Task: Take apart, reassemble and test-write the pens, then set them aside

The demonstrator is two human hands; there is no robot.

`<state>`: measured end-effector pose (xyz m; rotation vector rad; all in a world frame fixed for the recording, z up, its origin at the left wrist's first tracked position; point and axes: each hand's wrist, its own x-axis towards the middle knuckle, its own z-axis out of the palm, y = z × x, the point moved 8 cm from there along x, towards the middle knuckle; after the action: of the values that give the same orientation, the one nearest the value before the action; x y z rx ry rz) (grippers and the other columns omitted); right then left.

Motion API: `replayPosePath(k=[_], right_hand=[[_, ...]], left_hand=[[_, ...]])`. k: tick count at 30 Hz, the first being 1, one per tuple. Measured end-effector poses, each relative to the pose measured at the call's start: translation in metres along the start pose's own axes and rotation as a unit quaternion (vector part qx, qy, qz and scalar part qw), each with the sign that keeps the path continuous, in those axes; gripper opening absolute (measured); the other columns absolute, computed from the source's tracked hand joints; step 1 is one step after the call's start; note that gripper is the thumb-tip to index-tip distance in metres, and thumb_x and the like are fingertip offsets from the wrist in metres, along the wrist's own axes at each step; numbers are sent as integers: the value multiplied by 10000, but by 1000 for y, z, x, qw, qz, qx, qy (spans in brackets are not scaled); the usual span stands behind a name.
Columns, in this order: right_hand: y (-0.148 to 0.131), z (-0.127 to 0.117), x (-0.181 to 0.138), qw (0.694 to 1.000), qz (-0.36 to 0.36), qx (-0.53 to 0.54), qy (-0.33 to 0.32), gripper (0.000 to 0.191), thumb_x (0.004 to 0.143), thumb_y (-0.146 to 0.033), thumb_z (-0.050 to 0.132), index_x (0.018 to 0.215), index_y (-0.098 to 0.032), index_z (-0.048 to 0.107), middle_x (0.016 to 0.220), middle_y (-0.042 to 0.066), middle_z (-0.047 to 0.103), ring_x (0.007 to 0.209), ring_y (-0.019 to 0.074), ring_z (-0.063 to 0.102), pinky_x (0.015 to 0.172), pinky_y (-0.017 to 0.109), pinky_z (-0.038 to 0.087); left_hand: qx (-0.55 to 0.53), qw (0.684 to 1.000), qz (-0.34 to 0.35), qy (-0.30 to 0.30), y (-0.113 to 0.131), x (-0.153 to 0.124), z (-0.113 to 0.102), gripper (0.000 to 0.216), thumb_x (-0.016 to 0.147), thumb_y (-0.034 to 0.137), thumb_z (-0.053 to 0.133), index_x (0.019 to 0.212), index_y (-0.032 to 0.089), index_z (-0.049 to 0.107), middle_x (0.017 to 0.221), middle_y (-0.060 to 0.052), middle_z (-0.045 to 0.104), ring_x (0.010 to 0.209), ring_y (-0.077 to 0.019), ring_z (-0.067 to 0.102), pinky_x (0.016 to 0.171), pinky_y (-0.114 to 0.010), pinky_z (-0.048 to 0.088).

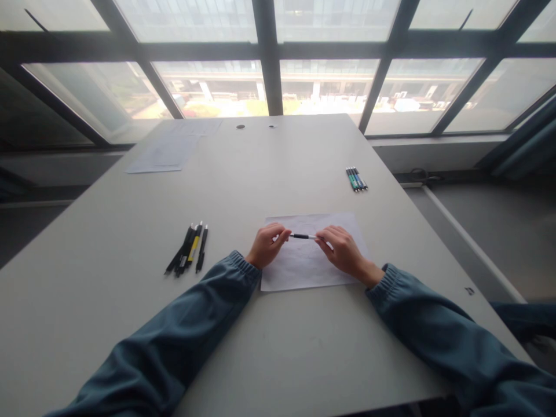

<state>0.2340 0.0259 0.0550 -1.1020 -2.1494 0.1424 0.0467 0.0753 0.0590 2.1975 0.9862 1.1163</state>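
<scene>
A slim pen with a black middle and pale ends is held level between my two hands, above a white sheet of paper. My left hand pinches its left end. At the other end, the fingers of my right hand are closed on the pen. The paper carries faint marks and lies flat on the table. My fingers hide both tips of the pen.
Several black pens and a yellow one lie in a loose bunch at the left. A row of several green and blue pens is at the right. More paper sheets lie at the far left of the white table, near the windows.
</scene>
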Motion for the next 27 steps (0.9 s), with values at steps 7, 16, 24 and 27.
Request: replayPosePath(k=[7, 16, 24, 27], right_hand=[[0, 0, 0, 1000, 4, -1, -1, 138, 1024, -247, 504, 970, -197, 621, 880, 70, 695, 827, 218, 593, 782, 363, 443], [3, 0, 0, 1000, 11, -5, 5, 141, 1023, -251, 503, 964, -205, 622, 876, 72, 694, 837, 223, 602, 788, 365, 441], [4, -1, -1, 1000, 16, -11, 10, 151, 1024, -257, 494, 968, -208, 626, 870, 72, 688, 820, 223, 593, 791, 367, 441], [3, -1, -1, 1000, 15, -11, 10, 158, 1026, -259, 492, 960, -206, 625, 862, 70, 684, 804, 217, 582, 782, 362, 434]], left_hand=[[-11, 1000, 18, 23, 2, 1, -1, 287, 956, 392, 622, 766, 182, 669, 738, -28, 679, 713, -144, 595, 633, -260, 468], [-36, 998, 45, 28, 8, 0, -1, 105, 943, 287, 652, 951, 195, 701, 888, -50, 712, 814, -148, 642, 677, -263, 517], [-34, 999, -3, 7, -3, 0, 2, 343, 903, 395, 702, 1167, 194, 616, 985, -68, 716, 850, -164, 640, 715, -281, 503], [-23, 1000, -16, 8, -4, 1, 0, 281, 991, 435, 547, 959, 181, 662, 875, -49, 686, 806, -158, 612, 696, -273, 477]])
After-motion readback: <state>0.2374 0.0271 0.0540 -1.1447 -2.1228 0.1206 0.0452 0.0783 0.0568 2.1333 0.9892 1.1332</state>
